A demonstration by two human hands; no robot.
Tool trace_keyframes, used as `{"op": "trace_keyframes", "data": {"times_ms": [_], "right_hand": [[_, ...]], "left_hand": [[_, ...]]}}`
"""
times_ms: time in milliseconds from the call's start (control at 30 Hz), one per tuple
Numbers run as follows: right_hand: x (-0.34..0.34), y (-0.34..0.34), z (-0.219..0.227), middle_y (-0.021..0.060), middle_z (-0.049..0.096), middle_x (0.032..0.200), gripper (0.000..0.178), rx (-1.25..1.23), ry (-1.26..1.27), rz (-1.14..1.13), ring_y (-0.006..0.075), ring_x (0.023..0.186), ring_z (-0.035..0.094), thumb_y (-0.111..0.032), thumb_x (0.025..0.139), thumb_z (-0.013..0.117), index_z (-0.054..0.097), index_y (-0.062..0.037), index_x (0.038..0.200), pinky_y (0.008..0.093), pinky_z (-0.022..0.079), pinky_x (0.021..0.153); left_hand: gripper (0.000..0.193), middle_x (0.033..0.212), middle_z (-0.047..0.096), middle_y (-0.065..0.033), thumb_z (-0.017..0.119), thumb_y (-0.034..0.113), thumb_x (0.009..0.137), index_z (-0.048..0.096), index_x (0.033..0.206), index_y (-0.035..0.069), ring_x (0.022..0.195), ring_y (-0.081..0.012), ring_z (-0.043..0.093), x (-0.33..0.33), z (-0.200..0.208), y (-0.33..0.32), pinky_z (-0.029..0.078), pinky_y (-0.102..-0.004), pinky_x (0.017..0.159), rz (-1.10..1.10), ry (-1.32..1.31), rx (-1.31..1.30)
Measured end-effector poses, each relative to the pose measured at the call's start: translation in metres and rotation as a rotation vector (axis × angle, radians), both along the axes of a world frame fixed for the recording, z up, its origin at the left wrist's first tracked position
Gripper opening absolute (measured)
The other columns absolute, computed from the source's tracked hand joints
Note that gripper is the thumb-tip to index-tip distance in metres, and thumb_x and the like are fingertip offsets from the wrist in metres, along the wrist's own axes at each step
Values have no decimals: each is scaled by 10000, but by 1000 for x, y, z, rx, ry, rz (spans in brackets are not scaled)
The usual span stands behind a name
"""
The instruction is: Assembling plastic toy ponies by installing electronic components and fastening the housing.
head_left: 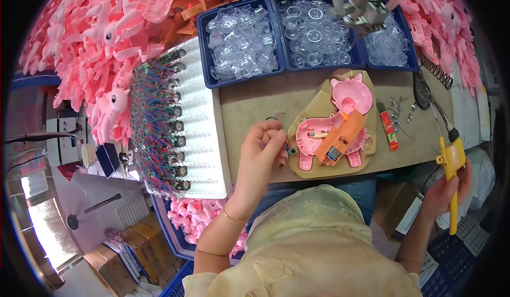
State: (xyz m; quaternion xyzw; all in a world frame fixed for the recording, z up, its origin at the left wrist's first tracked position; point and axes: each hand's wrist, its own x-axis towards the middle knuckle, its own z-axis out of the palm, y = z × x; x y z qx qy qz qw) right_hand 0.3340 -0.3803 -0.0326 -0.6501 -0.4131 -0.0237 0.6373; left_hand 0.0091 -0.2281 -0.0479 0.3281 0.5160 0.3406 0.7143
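On the right, my right hand [450, 189] is wrapped round a yellow soldering gun [453, 159], held off the table's right side. My left hand [264, 144] pinches a few thin wires [273, 119]; a small green circuit board [290, 149] shows beside its fingertips. Just right of that hand lies a pink plastic animal-shaped toy shell half [308, 129], hollow side up, in a tan shaped holder [366, 156]. Across the shell sits an orange plastic housing [345, 132] with a small board showing at its lower end. What the left palm covers is hidden.
A white foam tray [212, 137] of wired parts [156, 124] stands at left. Blue bins [204, 36] of clear plastic parts line the back. Pink shells [101, 47] heap up behind. A red-yellow packet [389, 130] and metal bits lie right. A metal fixture [366, 13] overhangs the bins.
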Motion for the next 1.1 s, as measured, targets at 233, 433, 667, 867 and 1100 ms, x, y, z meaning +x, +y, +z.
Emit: {"op": "trace_keyframes", "data": {"times_ms": [233, 433, 667, 867, 1100], "right_hand": [[-12, 13, -4, 191, 486, 1227, 510, -6, 151, 147, 251, 1127, 506, -281, 932, 438, 377, 65, 1301, 324, 459, 882], [-12, 3, -9, 185, 484, 1231, 516, -53, 180, 143, 250, 1106, 521, -301, 935, 443, 380, 54, 1304, 327, 473, 866], [-16, 7, -8, 198, 476, 1246, 541, -137, 55, 67, 262, 1132, 510, -308, 930, 453, 368, 67, 1311, 350, 446, 917], [-30, 15, -2, 202, 469, 1246, 619, -165, -123, 135, 278, 1116, 516, -357, 915, 493, 346, 85, 1323, 357, 420, 943], [-28, -4, 7, 180, 475, 1243, 590, -36, 313, 307, 234, 1042, 555, -294, 944, 472, 272, 60, 1371, 343, 454, 894]], "left_hand": [[237, 804, 545, 7, 591, 195, 899, 511, 1059, 39, 634, -54, 515, -1, -11, -5, 429, -187, 561, 158, -153, -169], [155, 771, 521, 29, 564, 211, 919, 536, 974, 68, 650, -43, 497, -6, -20, -4, 409, -182, 568, 61, -299, -191], [100, 812, 576, -24, 613, 99, 856, 551, 924, 58, 689, -130, 517, -8, -16, -3, 411, -260, 622, 169, 223, 510], [135, 809, 608, -83, 683, 44, 738, 619, 856, 53, 729, -248, 555, 4, 13, -9, 423, -344, 664, -354, 683, 1063], [124, 728, 602, -7, 716, 35, 704, 663, 808, 75, 699, -186, 524, 7, 5, -24, 386, -306, 685, -383, 568, 1111]]}}
